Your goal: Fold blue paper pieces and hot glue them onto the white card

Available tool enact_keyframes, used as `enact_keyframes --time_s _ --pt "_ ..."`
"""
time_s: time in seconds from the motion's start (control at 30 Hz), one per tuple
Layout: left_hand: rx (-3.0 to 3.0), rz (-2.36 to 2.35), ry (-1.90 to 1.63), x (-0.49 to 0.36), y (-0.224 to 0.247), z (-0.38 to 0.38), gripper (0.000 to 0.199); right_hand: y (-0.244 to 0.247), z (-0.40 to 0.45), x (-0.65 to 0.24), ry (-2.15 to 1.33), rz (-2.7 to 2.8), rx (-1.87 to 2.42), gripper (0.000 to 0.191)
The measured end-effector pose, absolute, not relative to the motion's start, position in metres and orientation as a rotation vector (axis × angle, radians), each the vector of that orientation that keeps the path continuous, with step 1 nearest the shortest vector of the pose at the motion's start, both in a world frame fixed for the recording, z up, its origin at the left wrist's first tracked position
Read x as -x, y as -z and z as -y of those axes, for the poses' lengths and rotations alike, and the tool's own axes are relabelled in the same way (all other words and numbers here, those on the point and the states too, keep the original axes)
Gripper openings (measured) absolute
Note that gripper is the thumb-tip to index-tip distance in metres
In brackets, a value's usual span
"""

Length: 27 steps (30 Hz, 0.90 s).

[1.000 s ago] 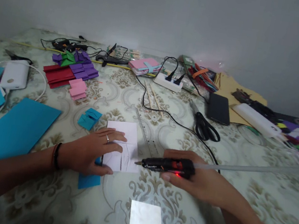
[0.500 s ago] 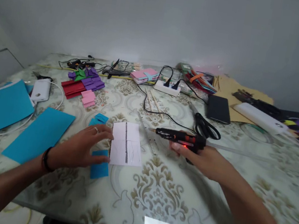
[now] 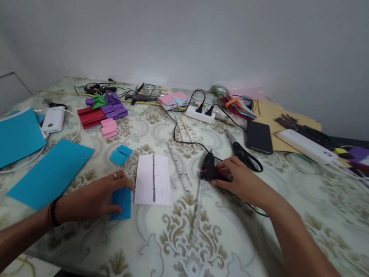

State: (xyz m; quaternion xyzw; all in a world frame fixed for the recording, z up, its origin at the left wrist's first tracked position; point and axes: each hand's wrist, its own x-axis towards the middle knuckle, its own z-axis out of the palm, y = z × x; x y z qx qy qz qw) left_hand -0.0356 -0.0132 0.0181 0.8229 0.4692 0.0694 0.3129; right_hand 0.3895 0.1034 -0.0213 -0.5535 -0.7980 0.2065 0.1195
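My right hand (image 3: 242, 179) has its fingers on the handle of a black hot glue gun (image 3: 208, 166), low at the table with the nozzle pointing away from me. A long clear glue stick (image 3: 197, 219) sticks out of its rear towards me. My left hand (image 3: 106, 198) rests over a small blue paper piece (image 3: 126, 206), thumb and fingers apart around it. Right of that hand lies a white paper card (image 3: 162, 167) with a dark strip down it. A folded blue paper piece (image 3: 120, 155) is just beyond my left hand.
A clear ruler (image 3: 177, 167) and wooden sticks (image 3: 184, 130) lie mid-table. Black scissors (image 3: 246, 156), a black phone-like slab (image 3: 260, 138) and a white power strip (image 3: 200, 114) sit further back. Large blue sheets (image 3: 53, 172) and a white power bank (image 3: 54, 119) are left.
The glue gun has turned from pointing left to pointing away, and come down and left with my right hand. My left hand has drawn back from the white card onto the small blue piece.
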Motion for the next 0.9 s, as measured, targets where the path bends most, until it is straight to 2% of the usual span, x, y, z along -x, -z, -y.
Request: enact_keyframes --time_s 0.1,0.2,0.37,0.4,0.5,0.6,0.77,0.9 --pt "-2.104 -1.173 -0.206 0.035 -0.023 0.012 0.032 0.014 -0.100 -0.388 -0.555 2.335 1.583 0.039" --pt "-2.025 -1.155 -0.229 0.029 -0.031 0.008 0.019 0.004 -0.089 -0.372 -0.397 2.265 1.511 0.029" --pt "-1.932 -1.123 -0.391 0.001 -0.046 -0.013 0.025 -0.015 -0.047 -0.322 -0.383 2.248 1.041 0.013" --pt "-1.919 -1.090 -0.438 -0.006 -0.048 -0.020 0.027 -0.017 -0.038 -0.313 -0.399 2.257 0.933 0.013" --pt "-1.794 -0.999 -0.453 -0.030 -0.050 -0.044 0.033 -0.019 -0.021 -0.298 -0.442 2.292 0.770 0.031" --pt "-1.651 -0.910 -0.462 -0.052 -0.045 -0.069 0.039 -0.017 -0.020 -0.296 -0.370 2.324 0.736 0.034" --pt "-1.577 -0.784 -0.475 -0.077 -0.037 -0.087 0.040 -0.014 -0.028 -0.303 -0.022 2.323 0.723 0.017" --pt "-1.787 -0.810 -0.537 -0.069 -0.042 -0.083 0.028 -0.016 -0.028 -0.304 0.016 2.230 0.800 0.017"
